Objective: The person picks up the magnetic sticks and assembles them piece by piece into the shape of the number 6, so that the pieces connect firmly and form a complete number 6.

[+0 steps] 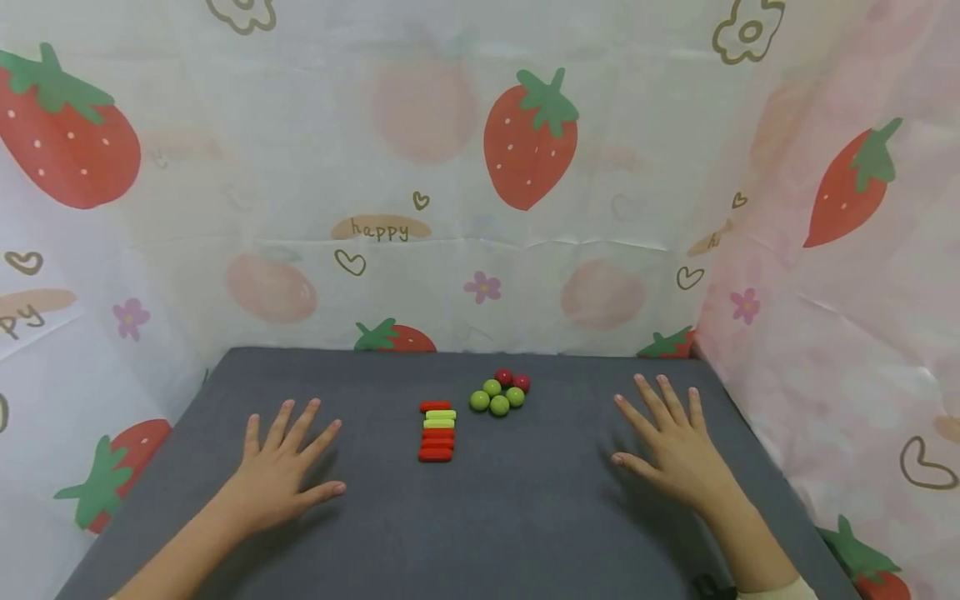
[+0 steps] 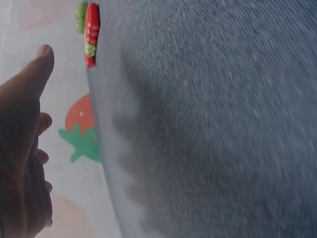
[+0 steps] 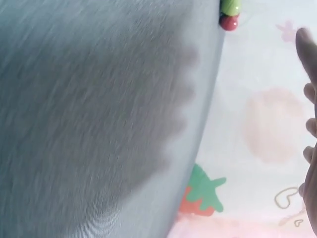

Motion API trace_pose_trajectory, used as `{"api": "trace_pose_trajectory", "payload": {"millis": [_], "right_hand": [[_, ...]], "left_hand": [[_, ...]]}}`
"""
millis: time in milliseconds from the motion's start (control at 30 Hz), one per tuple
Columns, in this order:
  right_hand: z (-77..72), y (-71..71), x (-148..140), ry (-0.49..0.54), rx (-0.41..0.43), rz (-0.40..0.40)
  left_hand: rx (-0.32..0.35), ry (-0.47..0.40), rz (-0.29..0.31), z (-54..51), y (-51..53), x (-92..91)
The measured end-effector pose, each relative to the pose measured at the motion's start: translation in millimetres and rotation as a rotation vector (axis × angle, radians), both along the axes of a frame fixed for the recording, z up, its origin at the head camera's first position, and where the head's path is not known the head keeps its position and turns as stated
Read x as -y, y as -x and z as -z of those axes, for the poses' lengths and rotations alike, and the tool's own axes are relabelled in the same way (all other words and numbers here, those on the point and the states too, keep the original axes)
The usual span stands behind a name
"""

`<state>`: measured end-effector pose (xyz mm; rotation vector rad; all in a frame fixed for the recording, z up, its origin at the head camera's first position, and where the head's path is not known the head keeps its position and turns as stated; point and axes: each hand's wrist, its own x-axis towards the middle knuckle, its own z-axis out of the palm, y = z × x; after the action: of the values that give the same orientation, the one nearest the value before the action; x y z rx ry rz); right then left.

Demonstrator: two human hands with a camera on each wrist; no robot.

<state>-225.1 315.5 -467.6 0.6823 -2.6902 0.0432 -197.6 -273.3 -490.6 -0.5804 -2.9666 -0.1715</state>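
My left hand (image 1: 273, 482) hovers above the left part of the table, fingers spread and holding nothing. Over the right part, my right hand (image 1: 678, 454) is spread the same way, also with nothing in it. Between them lies a column of short red sticks (image 1: 437, 455) and yellow-green sticks (image 1: 440, 414), side by side. Just behind and to the right is a cluster of shiny green balls (image 1: 499, 406) with two dark red balls (image 1: 504, 377). The left wrist view shows the sticks (image 2: 91, 25) beyond the thumb. Neither hand touches anything.
A dark grey cloth-covered table (image 1: 525, 517) lies under both hands. Behind it and at both sides hangs a pale curtain (image 1: 450, 292) printed with strawberries, hearts and flowers. Something black (image 1: 712, 587) shows by the right wrist at the bottom edge.
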Motion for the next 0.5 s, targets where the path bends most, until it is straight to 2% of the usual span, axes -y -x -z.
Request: {"api": "trace_pose_trajectory", "payload": {"millis": [200,500], "right_hand": [[0.8,9.6,12,0.039,-0.027,-0.011],[6.7,21.5,34,0.166,0.004,-0.010]], "left_hand": [[0.020,-0.067,0.029,1.5,6.4,-12.4],[0.018,-0.145,0.057,11.2,17.9,-32.1]]}}
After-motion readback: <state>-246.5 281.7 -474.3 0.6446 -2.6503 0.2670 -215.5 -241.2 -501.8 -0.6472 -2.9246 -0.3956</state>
